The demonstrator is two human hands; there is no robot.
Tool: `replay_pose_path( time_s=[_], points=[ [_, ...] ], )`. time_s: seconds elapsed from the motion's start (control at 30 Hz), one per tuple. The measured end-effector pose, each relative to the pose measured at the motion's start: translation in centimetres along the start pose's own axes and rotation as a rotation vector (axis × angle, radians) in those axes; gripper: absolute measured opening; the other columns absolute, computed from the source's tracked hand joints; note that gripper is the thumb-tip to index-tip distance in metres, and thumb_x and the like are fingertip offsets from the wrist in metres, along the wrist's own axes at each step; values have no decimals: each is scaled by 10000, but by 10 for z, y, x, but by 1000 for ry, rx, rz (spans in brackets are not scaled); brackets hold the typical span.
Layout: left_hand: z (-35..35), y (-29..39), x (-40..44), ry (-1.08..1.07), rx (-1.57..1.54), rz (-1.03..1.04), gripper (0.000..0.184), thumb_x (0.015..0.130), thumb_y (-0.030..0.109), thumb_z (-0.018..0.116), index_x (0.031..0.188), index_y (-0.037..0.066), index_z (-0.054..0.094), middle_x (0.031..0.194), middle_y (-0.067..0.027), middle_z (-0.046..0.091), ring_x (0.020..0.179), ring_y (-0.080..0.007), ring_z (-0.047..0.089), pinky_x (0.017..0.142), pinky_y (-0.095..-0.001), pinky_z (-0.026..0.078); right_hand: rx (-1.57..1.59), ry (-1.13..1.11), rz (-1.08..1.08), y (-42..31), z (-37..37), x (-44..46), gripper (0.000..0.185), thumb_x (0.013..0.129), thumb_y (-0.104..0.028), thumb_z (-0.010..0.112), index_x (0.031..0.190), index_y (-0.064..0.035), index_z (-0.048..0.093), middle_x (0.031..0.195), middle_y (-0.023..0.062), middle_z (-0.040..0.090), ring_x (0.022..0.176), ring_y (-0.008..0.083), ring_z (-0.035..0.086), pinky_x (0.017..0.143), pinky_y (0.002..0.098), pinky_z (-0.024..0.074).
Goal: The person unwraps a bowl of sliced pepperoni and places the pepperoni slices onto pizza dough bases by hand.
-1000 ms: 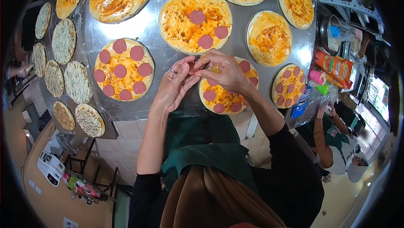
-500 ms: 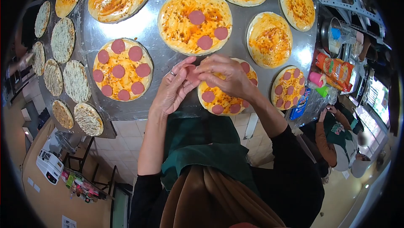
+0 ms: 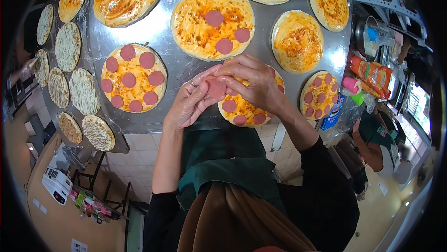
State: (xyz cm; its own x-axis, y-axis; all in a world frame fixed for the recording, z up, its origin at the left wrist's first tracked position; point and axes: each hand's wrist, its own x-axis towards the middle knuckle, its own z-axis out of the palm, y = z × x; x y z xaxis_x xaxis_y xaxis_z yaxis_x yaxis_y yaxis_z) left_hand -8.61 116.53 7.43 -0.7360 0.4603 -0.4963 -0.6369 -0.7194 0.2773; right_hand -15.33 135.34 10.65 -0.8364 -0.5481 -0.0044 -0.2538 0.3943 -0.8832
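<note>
A round pink sausage slice is held between my two hands near the table's front edge. My left hand grips it between thumb and fingers, a ring on one finger. From the right, my right hand pinches at its upper edge. Under my right hand lies a pizza with sausage slices, partly hidden. Beyond my hands is a large sauced pizza with three slices on it. A sauced pizza with several slices lies to the left.
More sauced pizzas lie at the back and right of the metal table. Pale-topped rounds line the left side. An orange packet and a blue packet sit at the right. Another person is at the right.
The slice between my hands has turned, showing more of its round face below my fingers. The person at the right has shifted position, and a hand at the far left has moved.
</note>
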Motion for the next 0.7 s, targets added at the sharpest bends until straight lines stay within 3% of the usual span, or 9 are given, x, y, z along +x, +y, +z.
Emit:
replay_pose_path(
  time_s=[0.07,0.17,0.37,0.47,0.7],
  points=[
    [-3,-1,1,4,-2,-7,529,921,252,580,1357,7,408,1264,-100,541,1092,-186,597,916,-316,520,158,7,119,0,0,1,167,831,-115,659,981,-46,678,848,55,648,758,163,621,666,277,503],
    [-6,-1,1,11,-11,-4,504,924,232,579,1346,7,421,1260,-102,545,1074,-189,608,907,-317,527,479,-93,522,-10,-7,5,155,857,-115,642,974,-16,670,782,62,666,671,110,625,607,233,490],
    [0,3,2,53,-10,30,467,931,199,569,1334,10,428,1245,-106,551,1053,-212,618,895,-317,536,533,-8,405,7,1,4,153,864,-113,648,951,11,673,784,42,669,681,52,603,615,173,474],
    [2,4,0,136,13,58,415,930,169,572,1294,11,451,1213,-109,564,1030,-218,627,891,-323,537,676,11,481,10,4,6,148,876,-100,637,955,20,671,784,9,660,697,38,585,625,166,464],
    [0,6,-1,214,90,90,227,920,121,587,1120,35,521,1028,-82,629,892,-162,651,824,-283,551,692,17,546,13,6,9,142,888,-101,628,970,6,671,762,-14,632,665,14,526,581,159,415]
  ],
)
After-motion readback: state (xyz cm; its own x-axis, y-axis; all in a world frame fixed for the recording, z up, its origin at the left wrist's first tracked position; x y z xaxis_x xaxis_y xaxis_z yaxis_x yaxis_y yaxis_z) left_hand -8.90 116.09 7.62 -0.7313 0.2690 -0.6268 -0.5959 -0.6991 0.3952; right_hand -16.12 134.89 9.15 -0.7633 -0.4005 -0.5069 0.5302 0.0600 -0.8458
